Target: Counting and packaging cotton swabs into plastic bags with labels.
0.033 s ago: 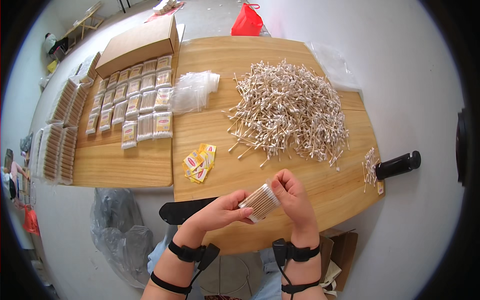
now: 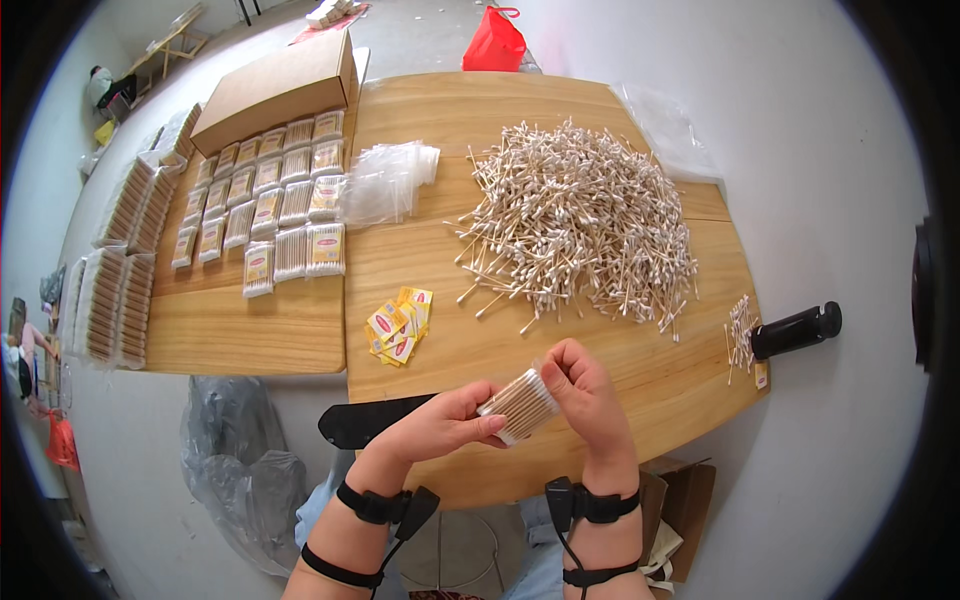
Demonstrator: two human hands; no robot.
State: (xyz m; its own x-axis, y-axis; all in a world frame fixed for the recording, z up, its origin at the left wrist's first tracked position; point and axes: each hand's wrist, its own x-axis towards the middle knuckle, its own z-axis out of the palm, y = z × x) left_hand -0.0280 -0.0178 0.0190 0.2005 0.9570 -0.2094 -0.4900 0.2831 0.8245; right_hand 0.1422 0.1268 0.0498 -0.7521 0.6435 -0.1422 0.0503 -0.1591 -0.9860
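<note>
Over the table's near edge, my left hand (image 2: 451, 423) is closed round one end of a small pack of cotton swabs (image 2: 521, 406), its thumb lying along the side. The swabs lie side by side in a clear plastic bag, tilted up to the right. At the pack's upper right corner, my right hand (image 2: 585, 393) pinches the bag's edge between thumb and bent fingers. A large heap of loose cotton swabs (image 2: 585, 225) covers the right part of the table. Several yellow-and-red cards (image 2: 400, 325) lie loosely stacked left of my hands.
Filled swab packs (image 2: 290, 253) stand in rows on the left, before a cardboard box (image 2: 275, 88). Flat clear bags (image 2: 385, 185) lie beside them. A black cylinder (image 2: 797, 331) sits at the right edge. A dark flat object (image 2: 370, 421) juts out under my left wrist.
</note>
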